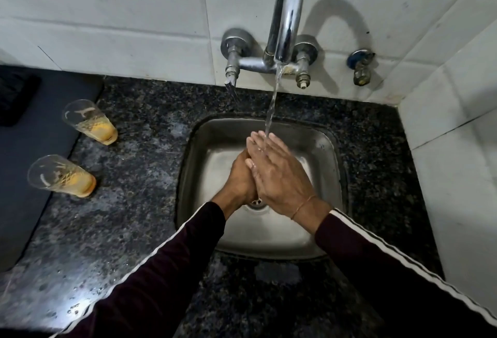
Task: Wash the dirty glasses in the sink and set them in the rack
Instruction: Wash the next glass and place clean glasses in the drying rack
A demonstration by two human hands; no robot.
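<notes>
While both glasses (90,122) (61,176) stand upright left of the sink (333,147) on speckled granite (134,203), left hand (242,179) and right hand (279,176) press together flat, empty, under running tap (287,15); white-tiled wall behind.

We press our left hand (240,176) and right hand (279,173) together, palm to palm, fingers straight, both sleeved arms reaching forward.
</notes>
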